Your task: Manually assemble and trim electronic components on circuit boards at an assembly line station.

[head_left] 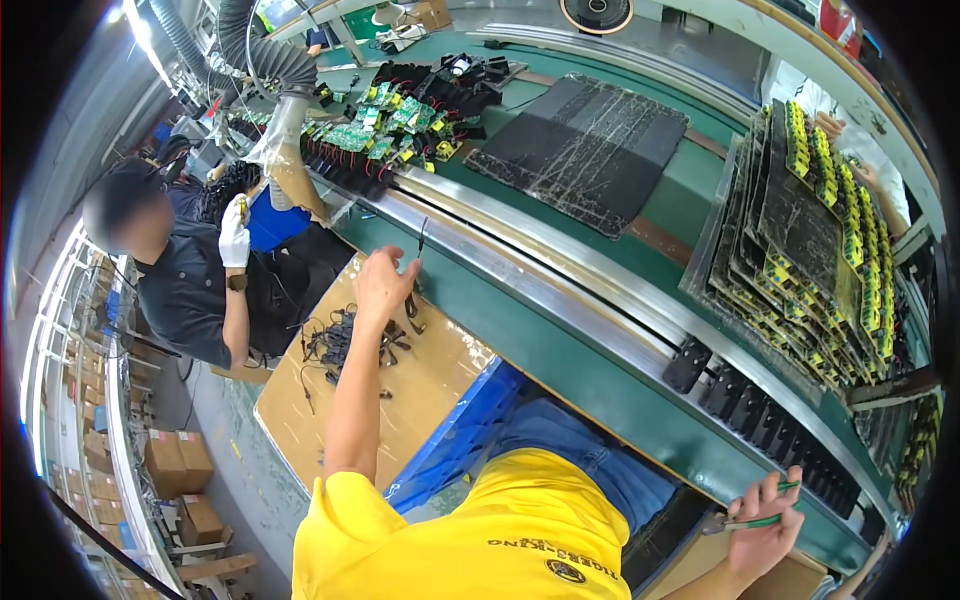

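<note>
My left hand [383, 287] is over the edge of the wooden board, its fingers closed on a thin black cable [421, 240]. One end of the cable points up past the fingertips toward the metal rail. Below the hand lies a tangled heap of black cables [340, 340] on a tan board [430, 375]. At the lower right, my right hand [765, 535] grips green-handled pliers [757, 522], one handle showing between the fingers. The jaws of the pliers are hard to make out.
A metal rail [540, 265] runs along the green bench, carrying black parts [770, 430] at right. Circuit boards [380, 125] lie heaped at the far left. A black mat [585, 145] and stacked trays [800, 250] stand beyond. A gloved co-worker [200, 270] sits at left.
</note>
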The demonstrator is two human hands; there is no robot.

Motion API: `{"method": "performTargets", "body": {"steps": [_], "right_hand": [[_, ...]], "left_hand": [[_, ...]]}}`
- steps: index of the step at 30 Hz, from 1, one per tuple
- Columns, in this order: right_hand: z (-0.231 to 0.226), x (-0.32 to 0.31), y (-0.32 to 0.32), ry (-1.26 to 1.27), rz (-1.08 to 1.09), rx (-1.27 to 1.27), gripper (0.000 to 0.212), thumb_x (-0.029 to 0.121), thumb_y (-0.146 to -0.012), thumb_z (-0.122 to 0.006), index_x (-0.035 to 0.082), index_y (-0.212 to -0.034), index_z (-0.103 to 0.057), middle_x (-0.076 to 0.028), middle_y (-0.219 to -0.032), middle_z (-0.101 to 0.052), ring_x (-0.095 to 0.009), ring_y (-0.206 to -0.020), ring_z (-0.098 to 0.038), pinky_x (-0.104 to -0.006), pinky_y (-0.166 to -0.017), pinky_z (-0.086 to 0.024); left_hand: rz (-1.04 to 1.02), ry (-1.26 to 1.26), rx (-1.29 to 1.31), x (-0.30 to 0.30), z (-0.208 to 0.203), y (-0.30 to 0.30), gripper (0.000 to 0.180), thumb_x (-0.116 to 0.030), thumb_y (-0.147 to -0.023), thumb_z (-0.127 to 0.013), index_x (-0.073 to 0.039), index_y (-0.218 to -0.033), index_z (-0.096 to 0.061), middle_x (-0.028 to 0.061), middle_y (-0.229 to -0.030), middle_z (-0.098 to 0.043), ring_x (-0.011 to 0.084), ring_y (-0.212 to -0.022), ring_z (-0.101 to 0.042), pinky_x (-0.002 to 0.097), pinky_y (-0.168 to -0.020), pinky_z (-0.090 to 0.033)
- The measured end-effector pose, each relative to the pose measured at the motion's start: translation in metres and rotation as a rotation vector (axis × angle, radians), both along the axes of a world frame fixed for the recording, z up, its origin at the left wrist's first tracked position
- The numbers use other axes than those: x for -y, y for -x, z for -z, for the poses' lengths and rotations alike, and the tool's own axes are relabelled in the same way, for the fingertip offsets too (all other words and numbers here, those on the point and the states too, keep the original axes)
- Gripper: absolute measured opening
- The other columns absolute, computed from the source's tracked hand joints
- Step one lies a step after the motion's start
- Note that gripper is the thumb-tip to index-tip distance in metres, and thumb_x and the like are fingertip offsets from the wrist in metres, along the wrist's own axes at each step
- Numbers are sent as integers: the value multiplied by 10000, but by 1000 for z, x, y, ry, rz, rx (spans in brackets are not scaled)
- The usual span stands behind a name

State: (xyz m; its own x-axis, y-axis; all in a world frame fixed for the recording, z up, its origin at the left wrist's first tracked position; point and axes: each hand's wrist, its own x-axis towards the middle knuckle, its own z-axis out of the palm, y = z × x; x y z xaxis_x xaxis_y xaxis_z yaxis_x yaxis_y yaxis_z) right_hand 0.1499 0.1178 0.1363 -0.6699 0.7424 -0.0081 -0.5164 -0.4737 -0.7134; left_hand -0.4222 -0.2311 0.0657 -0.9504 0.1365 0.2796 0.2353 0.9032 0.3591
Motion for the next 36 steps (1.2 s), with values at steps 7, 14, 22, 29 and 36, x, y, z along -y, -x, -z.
{"method": "performTargets", "body": {"steps": [7, 14, 22, 29, 36], "right_hand": [[64, 3, -34, 46, 50, -149, 324, 249, -1165, -555, 69, -1432, -525, -56, -1058, -520, -146, -797, -398, -331, -699, -388], [57, 19, -36, -84, 31, -231, 284, 279, -1170, -568, 71, -1364, -561, -55, -1049, -527, -168, -857, -464, -344, -735, -388], [26, 26, -9, -418, 406, 116, 160, 220, -1099, -613, 80, -1042, -559, -67, -846, -516, -165, -715, -452, -318, -629, -413], [20, 25, -22, -526, 447, 68, 208, 169, -1112, -625, 44, -956, -566, -97, -810, -563, -159, -680, -419, -311, -608, -394], [39, 9, -41, -530, 746, 174, 226, 189, -1174, -570, 30, -1016, -601, -55, -749, -537, -130, -633, -406, -276, -554, -374]], "left_hand": [[-100, 232, 178, 50, -2, 12, 338, -413, -968, -788, -82, -967, -856, 114, -872, -816, 378, -882, -792, 464, -834, -624], [-196, 235, 90, 56, 15, 27, 539, -594, -926, -786, -124, -1182, -849, 163, -1101, -857, 431, -983, -809, 512, -830, -633], [733, -283, -185, -110, -100, -103, 191, -113, -1031, -801, -18, -1195, -823, 87, -1028, -779, 228, -854, -710, 369, -768, -570], [1498, -231, -329, -449, -169, -201, 342, -258, -1052, -787, -125, -1367, -775, 72, -1254, -689, 301, -1080, -703, 415, -905, -589], [1412, 59, -514, -602, -166, -244, 392, -301, -1032, -808, -100, -1365, -761, 144, -1335, -636, 336, -1244, -648, 472, -970, -600]]}}
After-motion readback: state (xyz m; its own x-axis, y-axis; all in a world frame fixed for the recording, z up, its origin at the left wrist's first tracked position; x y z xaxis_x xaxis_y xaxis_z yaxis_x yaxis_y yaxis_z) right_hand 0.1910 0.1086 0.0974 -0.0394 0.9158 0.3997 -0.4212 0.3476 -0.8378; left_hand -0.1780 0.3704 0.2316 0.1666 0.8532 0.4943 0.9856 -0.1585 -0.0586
